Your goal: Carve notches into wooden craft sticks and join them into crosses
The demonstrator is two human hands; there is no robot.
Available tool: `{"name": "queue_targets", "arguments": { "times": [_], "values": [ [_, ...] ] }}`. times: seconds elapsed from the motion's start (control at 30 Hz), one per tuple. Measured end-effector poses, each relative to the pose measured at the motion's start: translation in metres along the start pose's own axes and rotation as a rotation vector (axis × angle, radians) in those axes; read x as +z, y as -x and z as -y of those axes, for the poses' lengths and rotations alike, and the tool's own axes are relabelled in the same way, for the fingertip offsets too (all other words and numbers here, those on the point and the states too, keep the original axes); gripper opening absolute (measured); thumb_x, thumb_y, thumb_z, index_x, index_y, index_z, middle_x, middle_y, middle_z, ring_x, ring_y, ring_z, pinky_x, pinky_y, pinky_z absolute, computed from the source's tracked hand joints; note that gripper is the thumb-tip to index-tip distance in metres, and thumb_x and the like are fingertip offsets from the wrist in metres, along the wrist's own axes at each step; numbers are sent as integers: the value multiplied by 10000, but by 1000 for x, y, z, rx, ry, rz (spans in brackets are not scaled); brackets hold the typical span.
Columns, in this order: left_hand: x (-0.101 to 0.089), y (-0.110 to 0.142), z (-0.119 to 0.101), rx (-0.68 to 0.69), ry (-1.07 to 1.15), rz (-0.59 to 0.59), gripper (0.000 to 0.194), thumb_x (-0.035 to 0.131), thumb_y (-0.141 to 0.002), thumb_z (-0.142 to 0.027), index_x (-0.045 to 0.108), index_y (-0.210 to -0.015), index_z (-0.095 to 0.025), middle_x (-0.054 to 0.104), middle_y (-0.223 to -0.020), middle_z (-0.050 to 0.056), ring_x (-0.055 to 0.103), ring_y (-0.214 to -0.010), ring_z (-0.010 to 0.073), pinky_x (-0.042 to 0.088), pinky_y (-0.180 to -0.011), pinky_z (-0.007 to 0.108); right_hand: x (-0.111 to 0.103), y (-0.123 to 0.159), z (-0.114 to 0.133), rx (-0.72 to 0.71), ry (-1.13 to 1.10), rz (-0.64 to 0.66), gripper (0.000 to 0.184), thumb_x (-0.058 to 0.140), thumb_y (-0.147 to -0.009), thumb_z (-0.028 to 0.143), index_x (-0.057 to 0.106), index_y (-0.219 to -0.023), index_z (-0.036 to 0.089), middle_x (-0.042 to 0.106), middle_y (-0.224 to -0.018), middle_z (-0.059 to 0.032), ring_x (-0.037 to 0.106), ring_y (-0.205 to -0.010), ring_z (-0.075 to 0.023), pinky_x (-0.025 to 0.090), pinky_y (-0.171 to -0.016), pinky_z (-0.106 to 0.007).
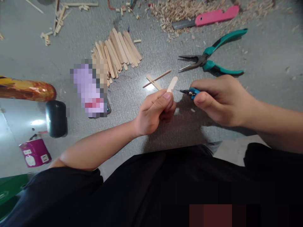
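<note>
Between the thumb and fingers of my left hand (155, 110) is a popsicle stick (172, 84), its rounded end sticking out past the thumb. My right hand (220, 101) is closed round a small blue-handled cutting tool (193, 92); its dark metal tip points left, a short gap from the stick. The palm hides most of this tool, so its exact kind is unclear. Just beyond my left hand, two sticks lie crossed: a thin strip (163, 75) over a flat stick (149, 77), partly covered by the hand.
Long-nose pliers (203, 60) with teal handles lie spread beyond my right hand. A pink-handled knife (216, 15) rests by wood shavings (170, 12). Left are a stick pile (118, 50), a blurred purple item (87, 88), a dark rounded case (56, 118), a magenta plug (35, 153).
</note>
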State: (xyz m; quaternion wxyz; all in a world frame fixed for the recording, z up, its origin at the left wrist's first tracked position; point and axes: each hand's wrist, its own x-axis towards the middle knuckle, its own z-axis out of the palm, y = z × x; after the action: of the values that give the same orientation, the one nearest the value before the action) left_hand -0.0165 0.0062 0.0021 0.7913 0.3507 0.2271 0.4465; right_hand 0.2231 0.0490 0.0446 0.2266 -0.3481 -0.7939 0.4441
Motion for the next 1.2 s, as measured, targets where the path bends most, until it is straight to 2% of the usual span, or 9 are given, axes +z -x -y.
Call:
{"name": "queue_targets", "arguments": {
  "times": [0.17,0.5,0.8,0.9,1.03,1.2],
  "values": [
    [1,2,1,-8,4,-32,614,726,-1166,-583,458,-735,-239,379,-600,-73,334,-493,80,365,-467,211,4,-2,2,50,61,-18,726,647,-1173,821,411,-757,275,364,-609,44,324,-543,-138,232,-558,-397],
    [2,2,0,4,29,-26,578,740,-1159,-537,486,-740,-229,410,-613,-67,376,-509,81,401,-488,204,10,4,-14,29,129,-39,710,596,-1177,843,441,-782,275,409,-618,17,364,-571,-173,253,-592,-416],
    [4,3,-1,-64,-6,-72,666,759,-1116,-714,473,-747,-240,426,-632,-65,361,-507,80,397,-484,234,9,4,-12,52,122,-46,724,597,-1162,868,432,-777,277,420,-621,15,379,-573,-181,256,-593,-422],
    [3,4,-2,-62,-10,-69,654,745,-1127,-704,473,-754,-242,417,-629,-68,353,-507,80,397,-491,240,9,2,-8,82,131,-41,739,584,-1152,893,433,-767,282,410,-615,18,371,-561,-181,255,-595,-424],
    [3,4,0,-75,-59,-53,719,703,-1115,-803,440,-735,-252,395,-582,-74,313,-480,77,386,-486,255,9,-2,-5,77,122,-43,759,542,-1147,928,425,-758,287,410,-607,21,368,-541,-178,252,-587,-418],
    [1,4,5,60,-55,50,664,649,-1172,-732,448,-764,-248,431,-553,-68,303,-445,73,304,-472,235,11,2,-3,73,78,-7,750,518,-1149,938,449,-783,287,427,-616,22,369,-540,-180,228,-586,-414]
  ]
}}
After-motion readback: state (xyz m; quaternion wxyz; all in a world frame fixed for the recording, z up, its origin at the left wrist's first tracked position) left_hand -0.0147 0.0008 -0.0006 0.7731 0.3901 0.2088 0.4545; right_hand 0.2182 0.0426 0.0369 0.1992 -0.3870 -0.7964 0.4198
